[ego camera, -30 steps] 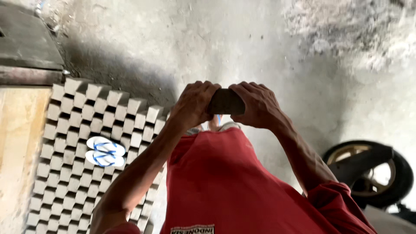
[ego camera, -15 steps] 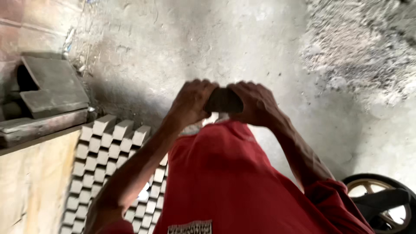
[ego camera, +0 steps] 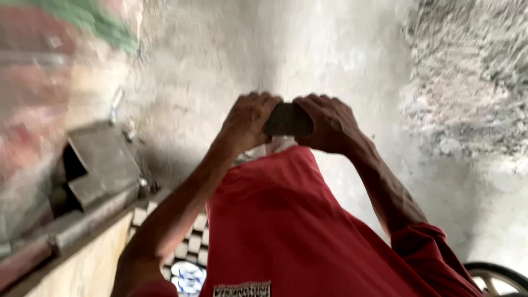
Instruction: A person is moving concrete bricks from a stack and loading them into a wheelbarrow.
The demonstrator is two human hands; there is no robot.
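A rough grey concrete floor (ego camera: pixel 341 49) filled most of the view, blurred by the camera's motion, with a coarser, crumbled patch (ego camera: pixel 467 93) off to one side. Nearer the camera hung the person's red shirt (ego camera: pixel 286 231), its bulk covering the lower middle of the frame because the head was bent steeply down over the body. Along the left edge ran a bench (ego camera: pixel 82 264) with a grey metal fixture (ego camera: pixel 99 165) mounted on top of it, a rod or pipe lying along its rim; its purpose could not be told. Below it lay a checkered tile strip (ego camera: pixel 192 242) with a blue-and-white sandal (ego camera: pixel 187 275) resting on it. A dark wheel rim (ego camera: pixel 498 278) showed at the bottom right corner.

Both forearms rose together in front of the chest. The left hand (ego camera: pixel 247 124) and the right hand (ego camera: pixel 327 124) met around a small dark block (ego camera: pixel 289 120), each taking one end so that the piece sat steady between them, held out over the floor and clear of the shirt. The fingers (ego camera: pixel 258 102) of both hands were curled shut over its upper edge, gripping it; what the block was made of was too blurred to tell.
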